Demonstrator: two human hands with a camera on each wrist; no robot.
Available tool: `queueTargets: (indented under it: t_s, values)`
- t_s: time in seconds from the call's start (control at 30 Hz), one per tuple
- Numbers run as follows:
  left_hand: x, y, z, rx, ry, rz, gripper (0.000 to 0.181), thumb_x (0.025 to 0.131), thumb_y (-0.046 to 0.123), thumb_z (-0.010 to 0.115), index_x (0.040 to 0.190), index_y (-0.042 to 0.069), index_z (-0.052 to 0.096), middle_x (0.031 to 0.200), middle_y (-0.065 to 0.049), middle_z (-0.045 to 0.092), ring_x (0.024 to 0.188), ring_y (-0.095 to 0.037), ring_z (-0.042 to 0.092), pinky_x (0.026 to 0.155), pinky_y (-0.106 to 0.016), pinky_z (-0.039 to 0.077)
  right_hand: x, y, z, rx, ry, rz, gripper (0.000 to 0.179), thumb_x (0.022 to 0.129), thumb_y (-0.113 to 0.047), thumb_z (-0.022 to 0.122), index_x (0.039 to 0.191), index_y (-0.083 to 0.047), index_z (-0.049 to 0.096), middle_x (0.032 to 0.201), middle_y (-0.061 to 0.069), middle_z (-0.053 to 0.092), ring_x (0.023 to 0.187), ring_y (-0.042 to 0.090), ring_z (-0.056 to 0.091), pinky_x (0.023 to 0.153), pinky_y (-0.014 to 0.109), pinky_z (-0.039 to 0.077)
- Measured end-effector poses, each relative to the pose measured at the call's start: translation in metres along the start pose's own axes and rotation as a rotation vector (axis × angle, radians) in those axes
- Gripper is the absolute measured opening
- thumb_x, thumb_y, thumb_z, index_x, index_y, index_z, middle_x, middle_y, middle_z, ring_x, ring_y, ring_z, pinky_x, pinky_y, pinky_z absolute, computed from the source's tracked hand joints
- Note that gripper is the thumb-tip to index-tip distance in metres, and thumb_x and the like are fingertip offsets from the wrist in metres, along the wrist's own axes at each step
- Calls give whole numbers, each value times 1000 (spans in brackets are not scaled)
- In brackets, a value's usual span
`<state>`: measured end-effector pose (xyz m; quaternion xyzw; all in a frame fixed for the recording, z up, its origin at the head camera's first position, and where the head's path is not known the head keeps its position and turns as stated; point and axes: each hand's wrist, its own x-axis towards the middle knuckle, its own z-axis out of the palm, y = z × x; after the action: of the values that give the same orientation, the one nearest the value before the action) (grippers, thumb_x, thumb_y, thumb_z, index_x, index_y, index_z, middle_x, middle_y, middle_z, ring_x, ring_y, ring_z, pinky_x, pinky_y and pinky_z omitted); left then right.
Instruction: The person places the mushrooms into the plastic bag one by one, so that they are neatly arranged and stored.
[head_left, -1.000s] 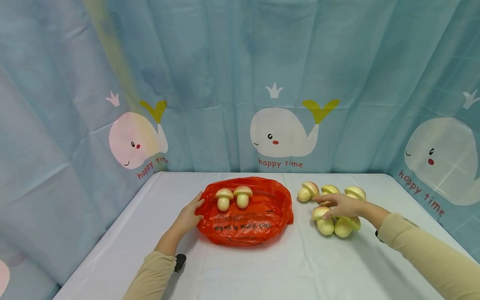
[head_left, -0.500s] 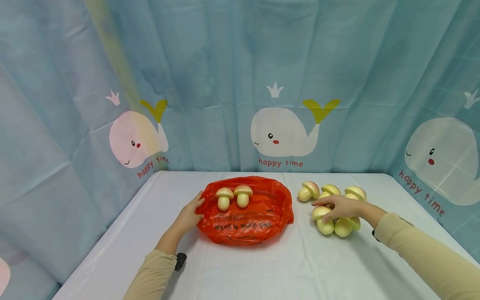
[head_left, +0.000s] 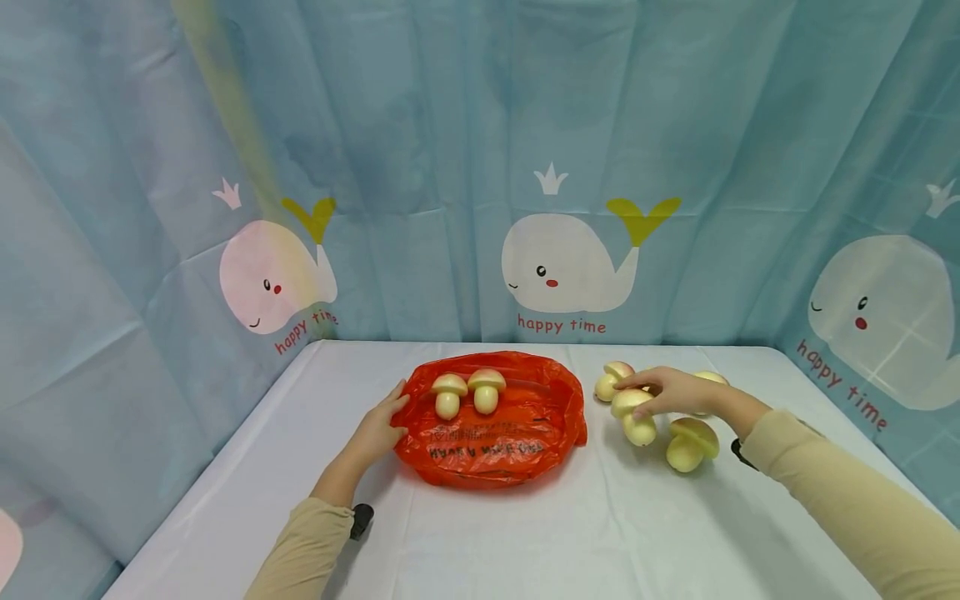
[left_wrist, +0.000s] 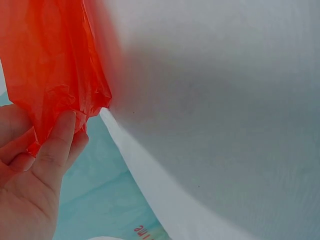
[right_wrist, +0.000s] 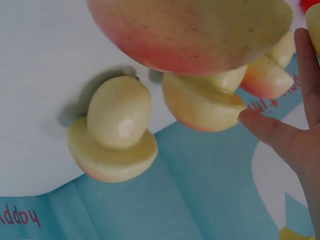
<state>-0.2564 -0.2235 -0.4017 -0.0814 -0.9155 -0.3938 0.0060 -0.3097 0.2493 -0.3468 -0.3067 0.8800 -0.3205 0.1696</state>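
Note:
A red plastic bag [head_left: 487, 462] with dark lettering lies spread open on the table, with two toy mushrooms [head_left: 447, 395] inside. My left hand [head_left: 377, 433] grips its left rim; in the left wrist view the thumb and fingers pinch the crumpled red film [left_wrist: 65, 75]. To the right of the bag, my right hand [head_left: 678, 392] holds a pale yellow mushroom [head_left: 636, 423] above the tablecloth between thumb and fingers. Only a sliver of that mushroom [right_wrist: 314, 22] appears at the right wrist view's edge. Another mushroom [head_left: 690, 446] lies just below the hand.
Behind the right hand are more mushrooms, one at the left [head_left: 613, 382] and one partly hidden [head_left: 711, 379]. A white cloth covers the table [head_left: 517, 542]. A blue curtain [head_left: 420, 167] printed with whales hangs along the table's back and sides.
My right hand has picked up the nearest left mushroom of the group and raised it slightly, a little toward the bag. The left hand stays on the bag's rim.

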Motion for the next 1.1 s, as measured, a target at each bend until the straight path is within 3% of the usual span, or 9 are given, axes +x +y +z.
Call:
queueTargets:
  t_s: [0.13, 0.33, 0.47, 0.73, 0.9, 1.1]
  values:
    - [1, -1, 0, 2, -1, 2, 57, 87, -14, 54, 141, -16, 35, 159, -18, 16, 143, -41, 16, 111, -53, 25, 6, -3, -4, -12, 14, -3, 57, 87, -24, 73, 134, 2, 55, 130, 18, 58, 112, 27, 53, 94, 36, 46]
    - [1, 0, 0, 10, -1, 7, 57, 86, -15, 54, 140, -16, 35, 159, -19, 16, 143, -42, 16, 111, -54, 26, 16, -14, -11, -56, 52, -26, 56, 90, -28, 69, 136, 1, 55, 136, 20, 54, 118, 33, 53, 99, 47, 44]
    - [0, 1, 0, 16, -1, -1, 57, 86, -15, 54, 140, -16, 35, 159, -19, 16, 143, -42, 16, 111, -54, 26, 25, -22, -12, -53, 74, -35, 52, 91, -28, 67, 134, -1, 56, 130, 16, 58, 109, 26, 54, 94, 42, 46]
    - [0, 0, 1, 4, 4, 3, 57, 86, -15, 54, 140, -17, 36, 159, -19, 17, 143, -42, 16, 111, -54, 26, 43, -39, -10, -19, 83, -68, 54, 93, -27, 65, 137, 0, 53, 139, 22, 50, 115, 29, 53, 97, 46, 45]
    - [0, -3, 2, 3, 17, 22, 58, 84, -17, 54, 139, -18, 36, 158, -20, 18, 143, -41, 17, 112, -53, 23, 56, -46, -10, 27, 81, -42, 55, 92, -24, 67, 139, -1, 51, 135, 19, 54, 112, 28, 56, 95, 41, 46]
    - [1, -3, 2, 2, 9, 19, 58, 84, -17, 55, 139, -18, 36, 158, -20, 18, 143, -42, 17, 112, -53, 24, 75, -58, -8, 66, 71, 2, 60, 90, -23, 70, 142, -3, 48, 134, 18, 52, 114, 34, 57, 93, 44, 48]
